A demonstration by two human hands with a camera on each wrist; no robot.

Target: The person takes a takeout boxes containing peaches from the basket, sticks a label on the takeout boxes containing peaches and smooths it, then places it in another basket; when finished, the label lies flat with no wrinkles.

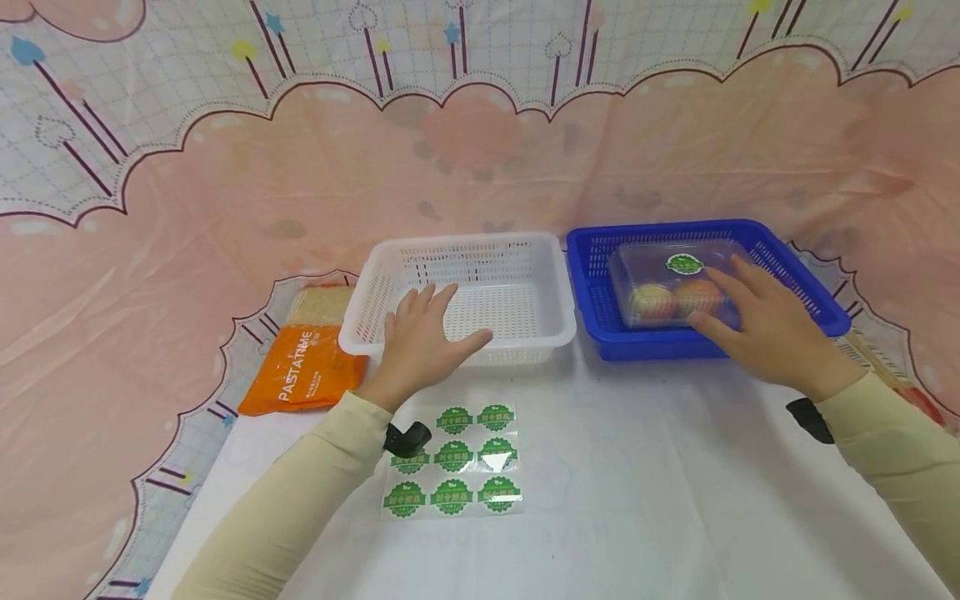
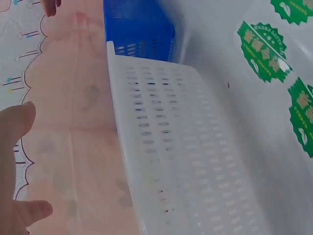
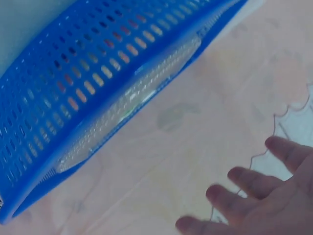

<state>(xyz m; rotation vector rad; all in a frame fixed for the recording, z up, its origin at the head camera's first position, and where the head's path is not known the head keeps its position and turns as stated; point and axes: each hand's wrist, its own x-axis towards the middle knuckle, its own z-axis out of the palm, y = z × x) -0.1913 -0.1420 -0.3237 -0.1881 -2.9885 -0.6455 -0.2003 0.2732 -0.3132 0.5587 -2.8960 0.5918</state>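
My left hand (image 1: 423,342), its fingers spread, hovers over the near left rim of a white plastic basket (image 1: 555,333) and holds nothing. In the left wrist view the basket's slotted side (image 2: 166,132) stands apart from the fingers. To the right, my right hand (image 1: 772,329) is above a blue basket (image 1: 637,346) with fingers extended and parted. Inside that basket lies a clear plastic box (image 1: 720,254) with round fruit (image 1: 654,302) in it and a green round sticker (image 1: 685,264) on its lid. In the right wrist view the fingers are clear of the blue basket (image 3: 112,58).
A sheet of green round stickers (image 1: 452,457) lies on the white table (image 1: 637,483) near the left forearm. An orange pasta packet (image 1: 315,367) sits left of the white basket. Another package (image 1: 892,375) is partly hidden behind the right arm. A patterned cloth (image 1: 465,175) hangs behind.
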